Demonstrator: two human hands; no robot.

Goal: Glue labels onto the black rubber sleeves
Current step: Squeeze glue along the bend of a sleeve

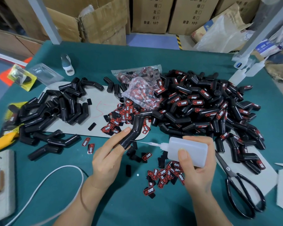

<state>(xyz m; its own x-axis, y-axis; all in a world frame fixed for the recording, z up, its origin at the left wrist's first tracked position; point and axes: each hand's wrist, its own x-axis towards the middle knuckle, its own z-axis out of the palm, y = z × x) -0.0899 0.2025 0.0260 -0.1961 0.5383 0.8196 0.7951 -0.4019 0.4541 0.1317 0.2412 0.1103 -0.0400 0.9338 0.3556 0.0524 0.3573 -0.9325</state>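
While the left hand is gripping a bent black rubber sleeve, with the thumb lying along its upper side and one finger pushed into its lower open end, the right hand is grasping a translucent white glue bottle, its thumb pressing across the near face and the other fingers curling over the far side. That bottle's thin needle nozzle is pointing leftward from the right fingers and is reaching the sleeve's lower part, just beside the left fingertips; whether the tip is touching the rubber cannot be told. Loose red-and-black labels are lying on the green table just below and between both hands, and more labels are spreading beyond the left fingertips, near a torn clear bag of labels. Beyond the right fingers a big heap of labelled sleeves is sitting, while a pile of plain sleeves is lying well to the left of the left fingers on a grey board. Black scissors are resting just right of the right hand, and a white cable is curving left of the left wrist.
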